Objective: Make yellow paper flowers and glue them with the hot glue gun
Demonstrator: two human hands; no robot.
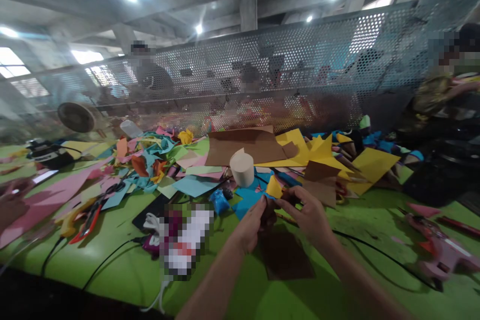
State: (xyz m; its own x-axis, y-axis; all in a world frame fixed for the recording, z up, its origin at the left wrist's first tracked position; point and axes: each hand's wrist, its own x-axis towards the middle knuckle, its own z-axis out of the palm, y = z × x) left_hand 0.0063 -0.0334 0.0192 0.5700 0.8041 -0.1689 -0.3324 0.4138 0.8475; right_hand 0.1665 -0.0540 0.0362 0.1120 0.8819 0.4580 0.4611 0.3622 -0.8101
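Note:
Both my hands meet over the green table (123, 260), fingers pinched around a small paper piece (273, 187) that is yellow with a blue edge. My left hand (253, 222) grips it from the left and my right hand (305, 212) from the right. A brown paper sheet (285, 257) lies flat just under my hands. Right behind them stands a cream roll of tape (242, 169).
Heaps of coloured paper scraps (150, 160) and yellow sheets (369, 162) cover the far table. Red-handled scissors (90, 217) lie left, a pink glue gun (440, 250) right, black cables between. A perforated metal screen (300, 60) backs the table. A person (446, 110) sits at the right.

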